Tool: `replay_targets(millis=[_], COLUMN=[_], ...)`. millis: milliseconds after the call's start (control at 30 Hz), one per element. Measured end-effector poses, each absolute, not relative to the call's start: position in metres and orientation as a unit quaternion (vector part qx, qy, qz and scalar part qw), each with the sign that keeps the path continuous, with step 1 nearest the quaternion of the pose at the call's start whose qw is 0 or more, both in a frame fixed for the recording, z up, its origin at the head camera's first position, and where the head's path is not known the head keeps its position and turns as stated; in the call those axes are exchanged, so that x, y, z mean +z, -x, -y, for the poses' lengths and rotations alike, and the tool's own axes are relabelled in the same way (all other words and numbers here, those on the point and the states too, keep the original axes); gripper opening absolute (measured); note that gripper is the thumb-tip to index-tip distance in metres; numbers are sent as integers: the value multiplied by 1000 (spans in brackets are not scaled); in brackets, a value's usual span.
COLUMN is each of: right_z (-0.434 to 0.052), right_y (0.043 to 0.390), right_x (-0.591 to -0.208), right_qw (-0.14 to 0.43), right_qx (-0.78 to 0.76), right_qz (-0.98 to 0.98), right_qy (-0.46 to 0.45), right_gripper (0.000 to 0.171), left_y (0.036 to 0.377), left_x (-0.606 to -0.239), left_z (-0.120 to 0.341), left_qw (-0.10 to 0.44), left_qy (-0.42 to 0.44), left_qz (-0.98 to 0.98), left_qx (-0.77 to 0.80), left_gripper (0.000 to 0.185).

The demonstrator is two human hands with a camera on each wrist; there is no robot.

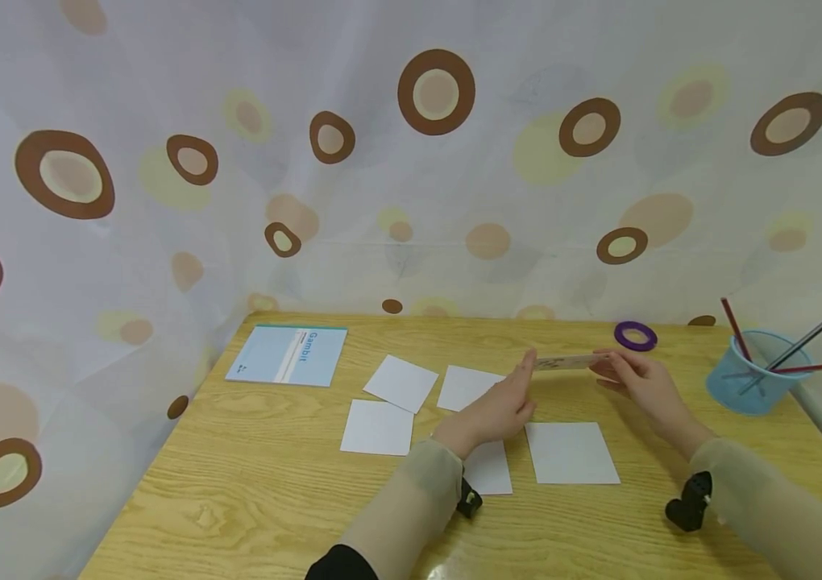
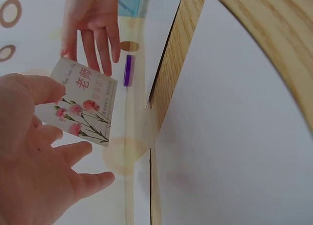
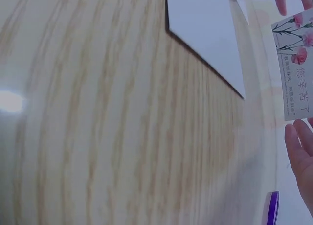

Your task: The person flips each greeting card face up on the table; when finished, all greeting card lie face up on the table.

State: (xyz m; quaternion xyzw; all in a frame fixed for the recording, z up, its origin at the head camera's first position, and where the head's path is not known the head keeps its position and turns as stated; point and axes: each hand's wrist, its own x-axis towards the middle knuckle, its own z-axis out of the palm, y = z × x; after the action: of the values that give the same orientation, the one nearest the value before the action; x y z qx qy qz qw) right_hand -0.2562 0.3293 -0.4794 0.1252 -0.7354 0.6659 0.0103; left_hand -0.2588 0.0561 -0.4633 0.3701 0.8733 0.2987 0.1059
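Note:
A small card [image 1: 569, 362] with pink flowers and red characters [image 2: 80, 100] hangs edge-on above the wooden table [image 1: 273, 483], between both hands. My right hand [image 1: 639, 379] pinches its right end; its fingers [image 2: 95, 27] reach over the card's far edge. Straight fingers of my left hand [image 1: 505, 403] touch the card's left end, and the thumb [image 2: 41, 88] lies against its corner. In the right wrist view the card [image 3: 296, 63] sits at the right edge, above my right fingers [image 3: 299, 154].
Several blank white paper squares [image 1: 572, 453] lie on the table under and left of the hands. A blue booklet [image 1: 288, 354] lies at the far left. A purple ring [image 1: 635, 336] and a blue cup of pencils [image 1: 748, 374] stand at the right.

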Motion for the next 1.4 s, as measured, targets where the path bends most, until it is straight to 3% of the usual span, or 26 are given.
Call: replay_targets(millis=[567,900,1400], right_z=[-321,-320,-313], right_y=[249,244,240], right_x=[-480,-479,-476], right_qw=[26,48,84], right_qx=[706,615,490], right_qz=[697,775,859], right_qy=[-123,-133,-122], right_gripper=[29,49,64], left_y=[263,264,260], left_x=[-466,-468,-457], left_z=[-50,-46,-47], left_qw=[113,160,178], left_qy=[-332,-273,-229], left_qz=[-851,-827,-804], left_qx=[390,464,519], left_gripper=[90,83,80])
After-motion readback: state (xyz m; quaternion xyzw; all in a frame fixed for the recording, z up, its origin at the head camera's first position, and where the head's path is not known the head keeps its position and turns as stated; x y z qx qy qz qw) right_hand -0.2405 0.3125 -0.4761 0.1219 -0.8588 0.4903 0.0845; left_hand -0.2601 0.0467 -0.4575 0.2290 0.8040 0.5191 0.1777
